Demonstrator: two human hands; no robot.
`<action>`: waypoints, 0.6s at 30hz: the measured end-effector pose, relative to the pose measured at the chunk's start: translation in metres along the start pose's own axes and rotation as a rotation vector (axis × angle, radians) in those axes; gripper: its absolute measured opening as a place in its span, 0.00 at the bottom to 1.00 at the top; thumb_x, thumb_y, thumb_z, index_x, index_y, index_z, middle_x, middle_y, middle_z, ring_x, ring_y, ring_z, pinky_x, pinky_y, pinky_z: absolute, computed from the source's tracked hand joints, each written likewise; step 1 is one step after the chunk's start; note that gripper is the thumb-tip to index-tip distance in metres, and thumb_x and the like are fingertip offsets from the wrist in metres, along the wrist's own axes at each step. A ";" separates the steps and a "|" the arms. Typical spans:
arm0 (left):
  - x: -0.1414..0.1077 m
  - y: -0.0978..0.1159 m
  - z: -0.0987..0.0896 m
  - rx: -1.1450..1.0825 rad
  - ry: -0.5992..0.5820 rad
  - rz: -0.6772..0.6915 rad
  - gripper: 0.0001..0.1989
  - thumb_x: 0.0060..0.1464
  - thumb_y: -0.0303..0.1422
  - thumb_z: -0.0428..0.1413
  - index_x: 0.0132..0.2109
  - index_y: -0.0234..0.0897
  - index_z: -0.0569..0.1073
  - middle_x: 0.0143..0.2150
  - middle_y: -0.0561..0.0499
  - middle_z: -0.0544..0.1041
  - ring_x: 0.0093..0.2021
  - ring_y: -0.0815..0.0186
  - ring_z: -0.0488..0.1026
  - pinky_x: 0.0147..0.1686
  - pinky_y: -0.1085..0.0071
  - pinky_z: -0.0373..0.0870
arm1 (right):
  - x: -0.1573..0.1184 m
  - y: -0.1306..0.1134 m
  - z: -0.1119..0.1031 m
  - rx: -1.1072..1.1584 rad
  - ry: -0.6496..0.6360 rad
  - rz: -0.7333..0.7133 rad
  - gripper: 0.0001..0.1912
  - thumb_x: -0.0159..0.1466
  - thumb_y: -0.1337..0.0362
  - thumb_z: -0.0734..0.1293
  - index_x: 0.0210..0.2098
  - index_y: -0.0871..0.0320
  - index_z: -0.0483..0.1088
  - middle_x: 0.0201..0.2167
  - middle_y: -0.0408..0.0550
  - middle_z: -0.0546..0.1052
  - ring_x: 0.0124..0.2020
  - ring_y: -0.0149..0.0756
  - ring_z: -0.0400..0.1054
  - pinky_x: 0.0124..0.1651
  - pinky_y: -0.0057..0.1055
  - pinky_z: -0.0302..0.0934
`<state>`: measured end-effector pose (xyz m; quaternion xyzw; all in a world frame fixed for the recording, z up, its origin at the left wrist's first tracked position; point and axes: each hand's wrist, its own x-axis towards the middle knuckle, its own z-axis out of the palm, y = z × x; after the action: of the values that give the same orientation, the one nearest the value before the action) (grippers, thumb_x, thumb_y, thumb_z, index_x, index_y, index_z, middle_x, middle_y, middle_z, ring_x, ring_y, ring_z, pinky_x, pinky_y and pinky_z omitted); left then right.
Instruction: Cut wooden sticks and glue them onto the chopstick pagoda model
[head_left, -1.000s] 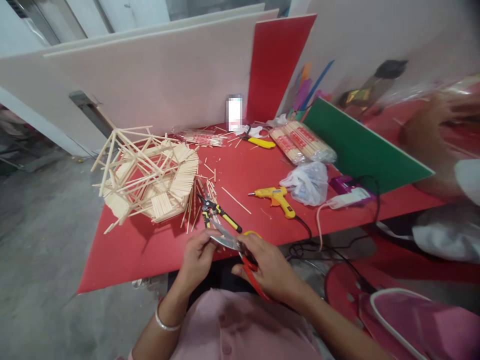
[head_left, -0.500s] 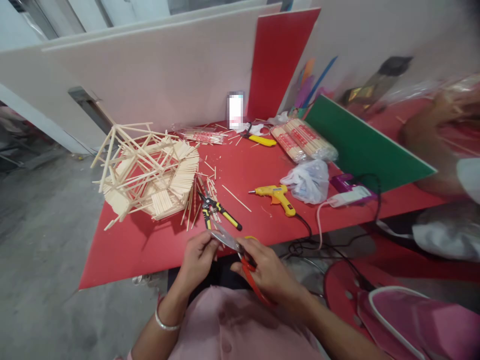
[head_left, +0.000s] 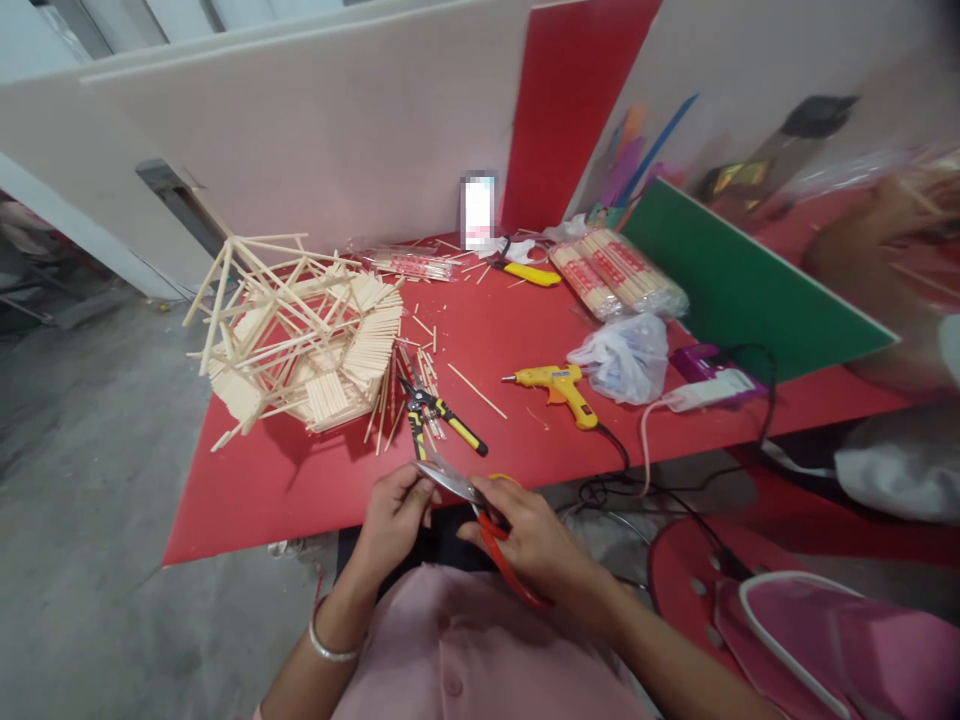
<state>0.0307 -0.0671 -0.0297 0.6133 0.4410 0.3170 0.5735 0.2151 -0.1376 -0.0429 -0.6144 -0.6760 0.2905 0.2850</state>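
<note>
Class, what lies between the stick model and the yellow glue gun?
In the head view, a black-and-yellow hand tool and loose sticks lie between the stick model and the glue gun.

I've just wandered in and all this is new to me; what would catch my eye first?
Probably the openwork structure of pale wooden sticks at the left of the red table. Next, the red-handled scissors in the person's right hand, by the table's near edge, blades pointing to the left hand. Then the bright yellow glue gun, lying right of centre beside a crumpled white plastic bag.
</note>
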 end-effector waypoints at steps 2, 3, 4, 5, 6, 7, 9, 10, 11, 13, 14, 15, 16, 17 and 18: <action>-0.003 -0.001 -0.002 -0.010 0.005 -0.008 0.16 0.58 0.40 0.53 0.26 0.36 0.70 0.16 0.56 0.66 0.18 0.71 0.64 0.21 0.76 0.59 | 0.001 -0.001 0.001 -0.005 -0.007 -0.009 0.24 0.62 0.48 0.66 0.51 0.58 0.70 0.35 0.50 0.76 0.33 0.37 0.69 0.38 0.33 0.65; -0.004 -0.002 -0.003 -0.011 0.010 -0.015 0.16 0.58 0.41 0.53 0.26 0.36 0.69 0.16 0.56 0.66 0.18 0.71 0.64 0.21 0.76 0.60 | 0.001 -0.002 0.001 -0.007 -0.009 -0.014 0.24 0.62 0.48 0.66 0.51 0.58 0.70 0.35 0.51 0.76 0.34 0.37 0.70 0.39 0.33 0.66; -0.005 -0.003 -0.003 -0.013 0.014 -0.023 0.17 0.59 0.41 0.52 0.26 0.36 0.69 0.16 0.56 0.66 0.18 0.71 0.64 0.21 0.75 0.60 | 0.001 -0.003 0.002 -0.009 -0.012 -0.018 0.24 0.62 0.49 0.67 0.51 0.58 0.70 0.36 0.51 0.76 0.34 0.37 0.70 0.39 0.33 0.66; -0.007 -0.003 -0.004 -0.016 0.018 -0.029 0.18 0.59 0.42 0.52 0.26 0.36 0.69 0.16 0.56 0.66 0.18 0.71 0.64 0.22 0.75 0.60 | 0.002 -0.003 0.003 -0.014 -0.015 -0.020 0.24 0.62 0.49 0.67 0.51 0.58 0.70 0.36 0.51 0.77 0.34 0.37 0.71 0.39 0.33 0.66; -0.008 -0.004 -0.005 -0.019 0.022 -0.035 0.18 0.59 0.42 0.52 0.26 0.36 0.69 0.16 0.56 0.66 0.18 0.71 0.64 0.22 0.75 0.60 | 0.002 -0.004 0.003 -0.020 -0.017 -0.020 0.23 0.61 0.49 0.67 0.50 0.57 0.71 0.35 0.51 0.77 0.34 0.37 0.71 0.39 0.33 0.66; -0.009 -0.005 -0.006 -0.024 0.024 -0.040 0.18 0.59 0.43 0.52 0.26 0.36 0.70 0.16 0.56 0.66 0.18 0.71 0.64 0.22 0.75 0.60 | 0.002 -0.004 0.004 -0.027 -0.022 -0.017 0.22 0.61 0.50 0.67 0.49 0.57 0.71 0.35 0.50 0.77 0.34 0.37 0.71 0.39 0.33 0.66; -0.010 -0.006 -0.007 -0.037 0.029 -0.044 0.19 0.59 0.43 0.52 0.26 0.35 0.70 0.17 0.56 0.66 0.19 0.71 0.64 0.23 0.75 0.61 | 0.002 -0.005 0.005 -0.022 -0.029 -0.009 0.20 0.61 0.50 0.67 0.47 0.56 0.72 0.34 0.49 0.77 0.33 0.37 0.71 0.38 0.32 0.66; -0.010 -0.007 -0.007 -0.046 0.029 -0.045 0.18 0.59 0.44 0.53 0.27 0.35 0.70 0.17 0.56 0.66 0.19 0.71 0.64 0.23 0.75 0.61 | 0.002 -0.005 0.005 -0.006 -0.036 -0.002 0.20 0.61 0.50 0.67 0.46 0.56 0.72 0.33 0.49 0.78 0.32 0.36 0.71 0.38 0.31 0.66; -0.010 -0.007 -0.007 -0.058 0.031 -0.047 0.18 0.59 0.44 0.53 0.28 0.35 0.71 0.18 0.56 0.67 0.19 0.72 0.64 0.23 0.75 0.61 | 0.002 -0.005 0.005 0.018 -0.044 0.005 0.19 0.62 0.50 0.67 0.46 0.56 0.72 0.33 0.48 0.78 0.32 0.35 0.71 0.38 0.30 0.66; -0.010 -0.009 -0.008 -0.094 0.035 -0.048 0.17 0.59 0.44 0.53 0.31 0.34 0.73 0.20 0.56 0.68 0.19 0.72 0.64 0.23 0.75 0.62 | 0.002 -0.006 0.002 0.065 -0.047 0.012 0.19 0.62 0.50 0.66 0.45 0.56 0.72 0.32 0.47 0.78 0.30 0.34 0.71 0.37 0.29 0.65; -0.010 -0.010 -0.009 -0.116 0.036 -0.046 0.16 0.59 0.44 0.53 0.34 0.34 0.74 0.21 0.56 0.69 0.19 0.73 0.64 0.23 0.75 0.62 | 0.003 -0.006 0.000 0.078 -0.040 0.014 0.19 0.62 0.49 0.66 0.44 0.56 0.72 0.32 0.47 0.78 0.30 0.34 0.71 0.37 0.29 0.65; -0.009 -0.011 -0.009 -0.136 0.036 -0.043 0.16 0.59 0.44 0.54 0.36 0.34 0.74 0.22 0.55 0.70 0.20 0.73 0.65 0.23 0.75 0.62 | 0.003 -0.006 -0.002 0.079 -0.035 0.015 0.19 0.62 0.49 0.65 0.44 0.56 0.73 0.33 0.47 0.78 0.31 0.34 0.71 0.38 0.29 0.66; -0.009 -0.012 -0.010 -0.153 0.037 -0.039 0.15 0.59 0.43 0.54 0.38 0.34 0.75 0.23 0.55 0.71 0.20 0.72 0.65 0.23 0.75 0.63 | 0.004 -0.006 -0.005 0.068 -0.031 0.017 0.20 0.62 0.49 0.65 0.45 0.57 0.72 0.35 0.48 0.78 0.33 0.35 0.72 0.39 0.30 0.66; -0.009 -0.014 -0.011 -0.165 0.039 -0.034 0.15 0.59 0.43 0.54 0.39 0.34 0.75 0.23 0.55 0.71 0.20 0.72 0.65 0.24 0.75 0.63 | 0.006 -0.006 -0.007 0.048 -0.032 0.021 0.21 0.62 0.50 0.65 0.47 0.57 0.72 0.37 0.50 0.78 0.35 0.36 0.72 0.40 0.31 0.66; -0.009 -0.015 -0.011 -0.168 0.037 -0.027 0.15 0.59 0.43 0.54 0.38 0.34 0.75 0.23 0.55 0.71 0.21 0.72 0.66 0.24 0.75 0.63 | 0.007 -0.006 -0.008 0.021 -0.046 0.027 0.22 0.61 0.50 0.66 0.49 0.58 0.71 0.39 0.51 0.78 0.37 0.37 0.73 0.42 0.32 0.66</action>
<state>0.0146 -0.0710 -0.0414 0.5511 0.4315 0.3565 0.6188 0.2163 -0.1311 -0.0328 -0.6138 -0.6708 0.3155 0.2717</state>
